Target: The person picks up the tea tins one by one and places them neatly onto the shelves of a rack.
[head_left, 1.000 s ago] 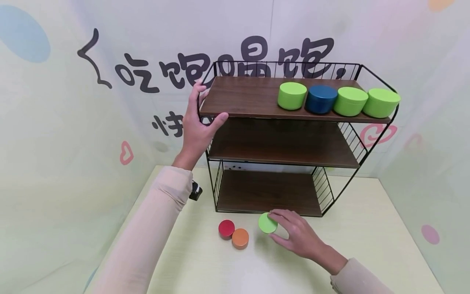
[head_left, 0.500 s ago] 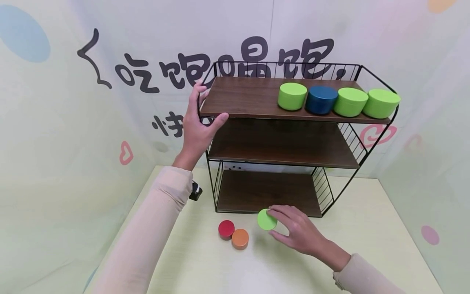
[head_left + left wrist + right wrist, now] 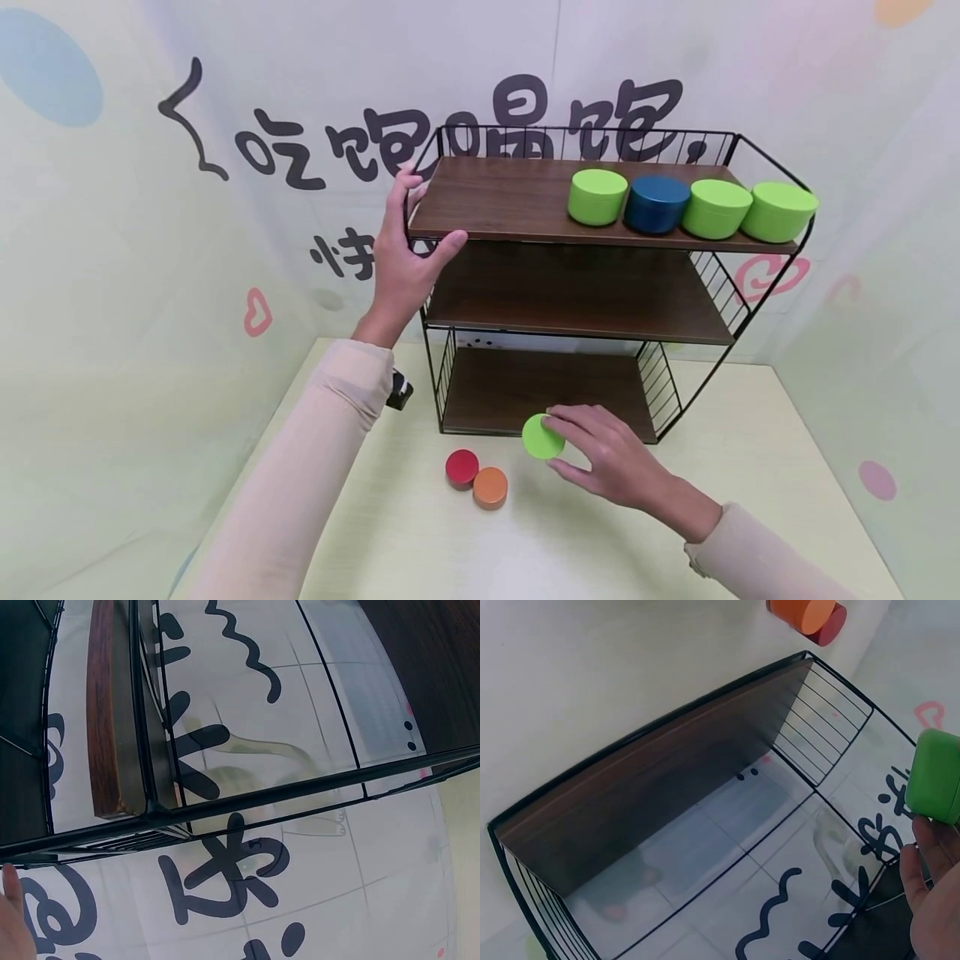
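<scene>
My left hand (image 3: 401, 258) grips the upper left corner of a black wire rack (image 3: 577, 236) with three dark wooden shelves, the thumb lying over the front edge. In the left wrist view only a fingertip (image 3: 13, 900) shows beside the wire frame. My right hand (image 3: 611, 454) pinches a round light-green tin (image 3: 542, 437) between thumb and fingers, in front of the bottom shelf and raised off the table. The right wrist view shows the same green tin (image 3: 934, 776) at its right edge. A red tin (image 3: 462, 468) and an orange tin (image 3: 491, 488) stand touching on the table.
Along the right of the top shelf stand a green tin (image 3: 597, 197), a blue tin (image 3: 656, 203) and two more green ones. A small black object (image 3: 401, 390) lies left of the rack. Printed fabric walls (image 3: 225, 250) enclose the pale table (image 3: 420, 542).
My right hand has lifted the green tin up and slightly left, away from the table. The left hand keeps its grip on the rack; the other tins have not moved.
</scene>
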The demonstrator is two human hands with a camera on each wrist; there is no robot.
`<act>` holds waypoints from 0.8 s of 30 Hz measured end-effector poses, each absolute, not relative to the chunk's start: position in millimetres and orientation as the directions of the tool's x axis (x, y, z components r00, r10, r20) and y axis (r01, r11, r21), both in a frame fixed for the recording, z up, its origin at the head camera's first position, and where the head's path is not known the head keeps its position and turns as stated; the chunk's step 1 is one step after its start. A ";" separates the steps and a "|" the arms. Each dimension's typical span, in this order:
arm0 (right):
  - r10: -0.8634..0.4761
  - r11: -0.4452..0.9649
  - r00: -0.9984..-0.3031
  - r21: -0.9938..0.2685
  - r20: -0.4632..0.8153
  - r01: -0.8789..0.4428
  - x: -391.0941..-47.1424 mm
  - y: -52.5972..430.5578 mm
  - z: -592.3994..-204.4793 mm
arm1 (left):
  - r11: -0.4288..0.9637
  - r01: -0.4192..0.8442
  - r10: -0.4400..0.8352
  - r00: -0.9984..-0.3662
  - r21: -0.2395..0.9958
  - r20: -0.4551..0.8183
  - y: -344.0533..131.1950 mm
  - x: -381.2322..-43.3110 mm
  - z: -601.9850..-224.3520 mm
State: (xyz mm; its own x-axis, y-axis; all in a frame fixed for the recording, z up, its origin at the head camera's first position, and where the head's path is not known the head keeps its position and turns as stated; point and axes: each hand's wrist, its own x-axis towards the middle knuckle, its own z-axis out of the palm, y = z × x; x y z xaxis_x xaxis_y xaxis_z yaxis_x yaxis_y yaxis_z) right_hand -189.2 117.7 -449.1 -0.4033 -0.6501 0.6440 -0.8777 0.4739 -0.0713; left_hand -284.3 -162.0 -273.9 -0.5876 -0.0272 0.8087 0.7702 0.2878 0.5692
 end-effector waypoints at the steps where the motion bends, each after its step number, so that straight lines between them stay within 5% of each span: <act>1: -0.651 0.472 -0.400 -0.069 0.645 -0.879 -189.7 117.5 -446.8 | 0.292 0.770 -0.028 -0.587 0.568 0.809 -161.9 -284.2 -273.7; 24: -0.669 0.471 -0.350 0.011 0.656 -0.882 -199.8 117.5 -404.9 | 0.310 0.767 -0.022 -0.584 0.561 0.811 -162.7 -285.5 -274.3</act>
